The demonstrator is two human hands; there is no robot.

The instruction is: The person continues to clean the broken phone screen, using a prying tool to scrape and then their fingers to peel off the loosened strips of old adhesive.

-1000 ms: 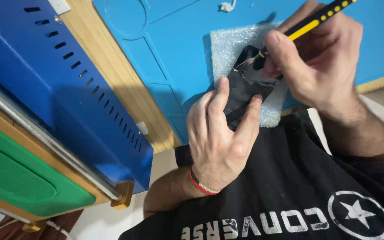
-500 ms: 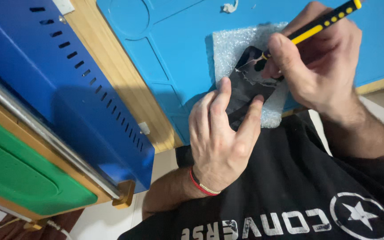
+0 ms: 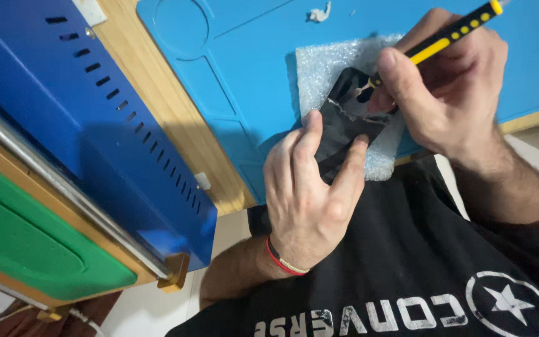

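While the left hand (image 3: 307,200) lies spread with its fingers pressed on the near end of the dark phone (image 3: 344,125), the right hand (image 3: 444,87) pinches a black-and-yellow screwdriver (image 3: 435,43), its tip set on the phone's far end. Compared with a second ago, the tip sits slightly further in over that end, which suggests fine work at one spot. The phone stays on the white foam sheet (image 3: 325,68) atop the blue mat (image 3: 244,68) beneath both hands.

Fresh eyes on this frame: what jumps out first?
Centre right, the right hand holds a black-and-yellow screwdriver with its tip on a dark phone, which the left hand steadies. The phone lies on white foam wrap on a bright blue work mat. A big blue slotted metal panel fills the left side, with a green board below it.
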